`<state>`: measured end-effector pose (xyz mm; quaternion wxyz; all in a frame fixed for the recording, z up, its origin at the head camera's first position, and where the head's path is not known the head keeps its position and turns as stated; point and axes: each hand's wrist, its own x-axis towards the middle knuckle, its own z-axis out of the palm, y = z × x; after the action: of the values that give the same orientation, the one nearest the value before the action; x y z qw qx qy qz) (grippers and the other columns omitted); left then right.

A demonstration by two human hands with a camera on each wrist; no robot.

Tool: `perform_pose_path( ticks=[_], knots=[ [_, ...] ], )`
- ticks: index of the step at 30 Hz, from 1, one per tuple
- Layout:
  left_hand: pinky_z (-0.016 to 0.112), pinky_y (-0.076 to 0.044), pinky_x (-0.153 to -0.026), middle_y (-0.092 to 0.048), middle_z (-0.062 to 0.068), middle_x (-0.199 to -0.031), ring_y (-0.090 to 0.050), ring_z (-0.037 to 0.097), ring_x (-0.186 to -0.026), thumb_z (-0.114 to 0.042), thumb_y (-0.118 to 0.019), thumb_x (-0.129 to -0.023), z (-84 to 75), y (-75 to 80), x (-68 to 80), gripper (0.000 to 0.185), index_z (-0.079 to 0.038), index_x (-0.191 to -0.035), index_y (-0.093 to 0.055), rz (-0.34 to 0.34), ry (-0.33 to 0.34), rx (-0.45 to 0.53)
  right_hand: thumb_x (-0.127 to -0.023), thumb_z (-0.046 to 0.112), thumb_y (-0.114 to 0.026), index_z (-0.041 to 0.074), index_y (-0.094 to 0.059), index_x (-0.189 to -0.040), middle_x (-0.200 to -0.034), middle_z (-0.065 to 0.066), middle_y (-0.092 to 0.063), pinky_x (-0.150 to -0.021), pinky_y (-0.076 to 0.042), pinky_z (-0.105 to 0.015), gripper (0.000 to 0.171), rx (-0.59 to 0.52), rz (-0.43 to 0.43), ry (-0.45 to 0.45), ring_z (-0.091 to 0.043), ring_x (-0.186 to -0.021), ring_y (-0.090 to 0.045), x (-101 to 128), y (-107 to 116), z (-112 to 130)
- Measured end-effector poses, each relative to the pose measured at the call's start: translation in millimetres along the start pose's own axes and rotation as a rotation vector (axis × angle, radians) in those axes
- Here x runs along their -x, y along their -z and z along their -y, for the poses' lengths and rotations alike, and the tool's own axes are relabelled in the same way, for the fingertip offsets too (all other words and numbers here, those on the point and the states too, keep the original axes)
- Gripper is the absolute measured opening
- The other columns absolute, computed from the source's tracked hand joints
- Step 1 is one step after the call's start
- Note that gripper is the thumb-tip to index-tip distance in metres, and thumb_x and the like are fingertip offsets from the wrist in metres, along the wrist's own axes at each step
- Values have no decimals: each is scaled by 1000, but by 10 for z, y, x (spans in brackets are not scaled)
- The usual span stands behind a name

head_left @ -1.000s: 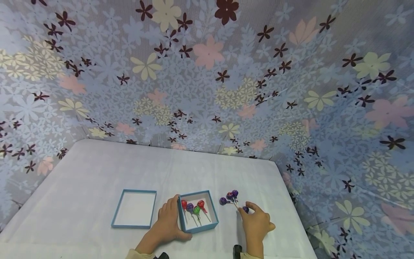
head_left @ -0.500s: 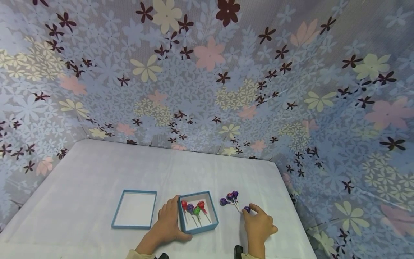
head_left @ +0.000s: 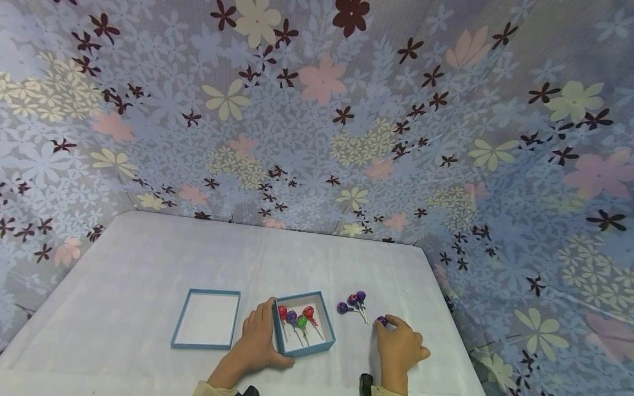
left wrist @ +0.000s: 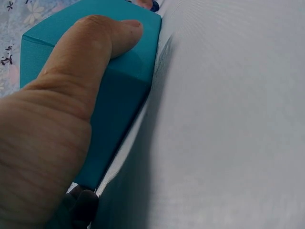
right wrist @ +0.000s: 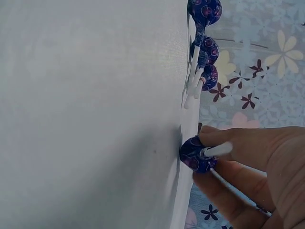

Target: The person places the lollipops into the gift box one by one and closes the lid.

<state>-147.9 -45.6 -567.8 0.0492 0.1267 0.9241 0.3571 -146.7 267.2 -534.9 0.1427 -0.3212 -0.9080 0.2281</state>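
1. A bench (head_left: 148, 264) draped in white cloth is seen before a flowered backdrop (head_left: 317, 110).
2. A shallow blue lid (head_left: 206, 319) lies open on the bench, just left of the blue box (head_left: 303, 323).
3. The box is steadied by the left hand (head_left: 257, 344): the thumb is pressed flat along its near wall, the fingers laid against its left side, nothing curled around it.
4. Four lollipops (head_left: 296, 317), red, purple and green, lie inside the box; three purple ones (head_left: 350, 302) lie in a cluster on the cloth to its right.
5. A single purple lollipop (right wrist: 198, 155) is pinched at its head and stick by the right hand (head_left: 398, 346), with the head touching the cloth, just beside the cluster.
6. The pinch is best kept close to the head, so that the stick cannot swing when lifted.
7. Compared with a second ago, the right hand has been drawn slightly right and nearer the bench edge, away from the cluster; the left hand and box are unchanged.
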Motion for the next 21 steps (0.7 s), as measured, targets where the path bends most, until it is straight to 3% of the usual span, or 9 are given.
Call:
perform_pose_path(
  ticks=[12, 21],
  knots=[
    [61, -30, -108, -35, 22, -148, -37, 37, -128, -65, -93, -46, -5, 2, -3, 147, -1, -155, -17, 14, 10, 9, -80, 28, -79, 8, -77, -104, -104, -15, -75, -84, -23, -63, 31, -21, -31, 7, -47, -94, -57, 11, 5, -21],
    [62, -29, -108, -35, 23, -147, -37, 38, -128, -64, -93, -46, 10, 14, -15, 147, 0, -155, -18, 8, 0, 13, -80, 28, -83, 10, -78, -104, -102, -12, -76, -88, -21, -62, 30, -75, -60, 17, -41, -96, -56, 43, -71, 116]
  ],
)
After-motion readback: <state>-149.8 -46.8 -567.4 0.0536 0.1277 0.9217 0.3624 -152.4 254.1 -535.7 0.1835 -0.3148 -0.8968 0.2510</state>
